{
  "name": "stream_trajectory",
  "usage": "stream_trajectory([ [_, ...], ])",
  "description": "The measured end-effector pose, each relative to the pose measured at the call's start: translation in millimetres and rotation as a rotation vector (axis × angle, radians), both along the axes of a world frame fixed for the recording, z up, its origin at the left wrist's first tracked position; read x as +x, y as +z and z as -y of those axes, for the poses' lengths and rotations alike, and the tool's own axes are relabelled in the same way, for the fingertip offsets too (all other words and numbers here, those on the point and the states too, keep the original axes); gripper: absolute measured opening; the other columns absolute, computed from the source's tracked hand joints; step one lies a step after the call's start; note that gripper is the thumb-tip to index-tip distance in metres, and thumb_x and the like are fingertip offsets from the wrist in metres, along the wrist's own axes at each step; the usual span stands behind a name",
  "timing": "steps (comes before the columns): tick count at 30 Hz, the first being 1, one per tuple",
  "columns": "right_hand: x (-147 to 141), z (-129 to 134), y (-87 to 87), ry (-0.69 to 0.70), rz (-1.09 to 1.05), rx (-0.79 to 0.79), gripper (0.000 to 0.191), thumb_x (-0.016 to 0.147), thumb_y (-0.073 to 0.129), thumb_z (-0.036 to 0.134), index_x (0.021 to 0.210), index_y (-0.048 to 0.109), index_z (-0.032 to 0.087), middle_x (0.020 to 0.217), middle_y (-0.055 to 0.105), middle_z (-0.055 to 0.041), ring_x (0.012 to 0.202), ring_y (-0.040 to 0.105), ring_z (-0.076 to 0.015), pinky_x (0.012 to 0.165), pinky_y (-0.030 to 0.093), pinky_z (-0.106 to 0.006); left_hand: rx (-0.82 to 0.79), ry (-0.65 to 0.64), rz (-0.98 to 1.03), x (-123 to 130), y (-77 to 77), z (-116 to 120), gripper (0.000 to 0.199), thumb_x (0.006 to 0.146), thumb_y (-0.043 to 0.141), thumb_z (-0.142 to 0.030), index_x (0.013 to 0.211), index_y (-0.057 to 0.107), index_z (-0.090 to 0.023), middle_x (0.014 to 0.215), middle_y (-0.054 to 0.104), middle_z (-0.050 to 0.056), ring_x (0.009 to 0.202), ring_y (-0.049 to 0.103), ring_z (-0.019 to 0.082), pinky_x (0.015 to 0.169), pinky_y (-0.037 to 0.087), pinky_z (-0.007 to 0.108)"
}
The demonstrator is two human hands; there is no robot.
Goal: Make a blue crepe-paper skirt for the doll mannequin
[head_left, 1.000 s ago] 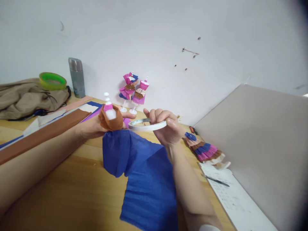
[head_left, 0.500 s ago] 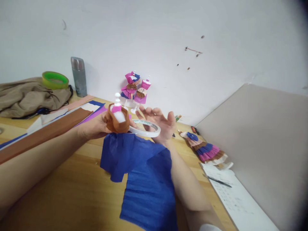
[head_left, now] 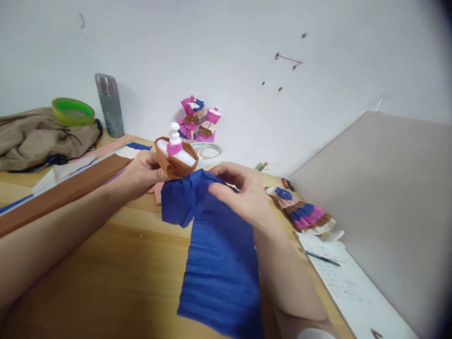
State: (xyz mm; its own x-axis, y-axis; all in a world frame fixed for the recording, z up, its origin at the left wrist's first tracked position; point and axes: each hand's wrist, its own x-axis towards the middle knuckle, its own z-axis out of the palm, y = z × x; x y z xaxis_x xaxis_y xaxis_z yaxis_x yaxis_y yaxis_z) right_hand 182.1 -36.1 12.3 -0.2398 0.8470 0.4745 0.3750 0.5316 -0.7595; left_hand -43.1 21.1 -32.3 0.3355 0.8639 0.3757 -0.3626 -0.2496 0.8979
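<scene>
My left hand is closed around a small white dress form with a pink neck band, its body wrapped in brown crepe paper. A long strip of blue crepe paper hangs from just below the brown wrap, gathered at its top. My right hand pinches the strip's upper edge between thumb and fingers, to the right of the form. Behind the form, a white roll of tape is partly hidden. The form's lower part is hidden by paper and my left hand.
Two small dressed forms stand at the wall. Brown paper strips lie left, near a flask, brown cloth and a green tape roll. At right are a ruffled paper dress, a pen and a written sheet.
The tape roll has left my hands and now sits behind the form. My right hand, spread before, has closed on the blue paper. The form has tilted and turned slightly.
</scene>
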Motion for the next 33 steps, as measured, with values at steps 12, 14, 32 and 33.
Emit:
stream_trajectory([
  [12, -29, 13, -10.6, -0.321, 0.098, 0.407, 0.010, 0.082, 0.062, 0.020, 0.078, 0.069, 0.016, 0.069, 0.070, -0.0025, 0.059, 0.061, -0.0144, 0.059, 0.050, -0.026, 0.161, 0.104, -0.158, 3, -2.6, -2, 0.033, 0.072, 0.078, -0.028, 0.104, 0.074, -0.018, 0.100, 0.075, 0.006, 0.090, 0.065, 0.024, 0.078, 0.054, 0.033],
  [14, -30, 13, -10.5, -0.316, 0.053, 0.371, 0.009, 0.081, 0.063, 0.021, 0.078, 0.070, 0.017, 0.072, 0.072, -0.0025, 0.063, 0.064, -0.0158, 0.063, 0.051, -0.027, 0.156, 0.114, -0.160, 3, -4.3, -2, 0.031, 0.072, 0.079, -0.029, 0.102, 0.075, -0.019, 0.099, 0.074, 0.005, 0.087, 0.064, 0.022, 0.075, 0.053, 0.030],
  [32, -34, 15, -15.6, -0.443, 0.251, 0.659, 0.016, 0.081, 0.059, 0.015, 0.066, 0.060, 0.017, 0.057, 0.062, 0.0016, 0.050, 0.055, -0.0099, 0.051, 0.042, -0.022, 0.216, 0.125, -0.109, 12, -5.1, 2, 0.021, 0.073, 0.079, -0.026, 0.092, 0.076, -0.018, 0.087, 0.076, 0.004, 0.073, 0.066, 0.015, 0.071, 0.055, 0.026],
  [33, -34, 16, -15.8, -0.443, 0.250, 0.662, 0.015, 0.081, 0.059, 0.014, 0.066, 0.060, 0.016, 0.057, 0.062, 0.0013, 0.050, 0.056, -0.0099, 0.051, 0.043, -0.022, 0.219, 0.118, -0.105, 12, -5.0, 2, 0.020, 0.073, 0.079, -0.026, 0.092, 0.076, -0.018, 0.086, 0.075, 0.003, 0.073, 0.066, 0.015, 0.072, 0.055, 0.026],
])
